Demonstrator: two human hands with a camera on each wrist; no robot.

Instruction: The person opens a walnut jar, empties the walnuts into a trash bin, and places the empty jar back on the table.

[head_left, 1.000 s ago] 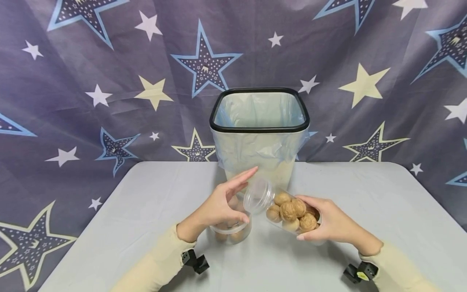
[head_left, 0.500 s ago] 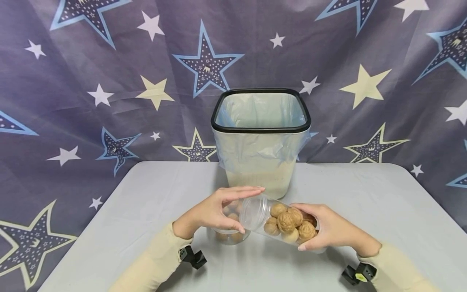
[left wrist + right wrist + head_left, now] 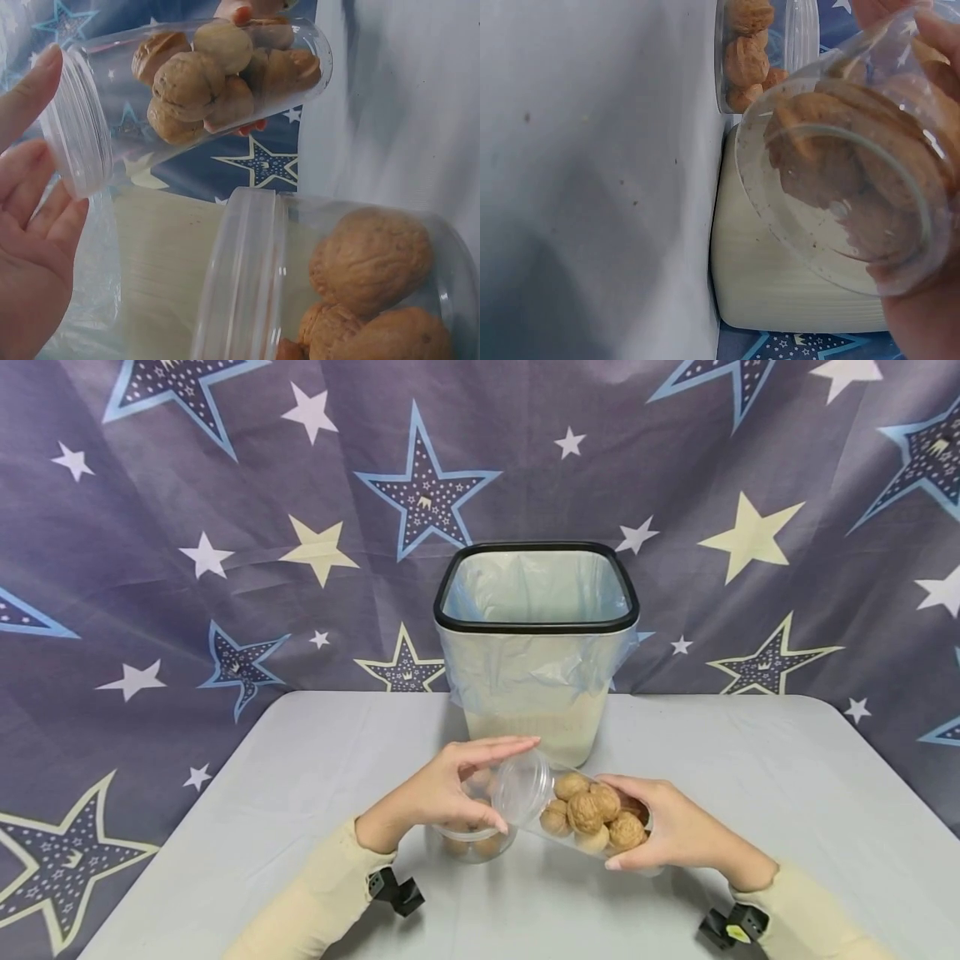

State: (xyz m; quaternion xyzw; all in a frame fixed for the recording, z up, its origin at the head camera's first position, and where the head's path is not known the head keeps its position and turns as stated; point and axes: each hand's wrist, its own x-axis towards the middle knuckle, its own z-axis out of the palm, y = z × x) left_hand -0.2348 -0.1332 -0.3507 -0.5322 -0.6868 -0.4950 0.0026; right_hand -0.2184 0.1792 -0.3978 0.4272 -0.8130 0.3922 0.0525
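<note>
A clear plastic jar (image 3: 558, 827) of walnuts (image 3: 585, 812) is held above the table, tilted with its lidded end to the left and up. My right hand (image 3: 675, 822) grips the jar's body near the base. Around the clear ridged lid (image 3: 79, 124), my left hand (image 3: 431, 789) has its thumb on one side and its fingers on the other; the thumb tip and fingertips touch the lid's edge. A second clear jar (image 3: 244, 262), with lid and walnuts inside, stands upright on the table behind and below the left hand, which partly hides it.
Behind the jars stands a cream bin (image 3: 536, 628) with a black rim and a bluish plastic liner. The table (image 3: 337, 760) has a pale grey cover. A dark star-patterned cloth (image 3: 247, 485) hangs behind it.
The left hand has come from a raised, spread pose beside the lid down onto it. The held jar has shifted slightly left and down. During the last half second, movement is very small.
</note>
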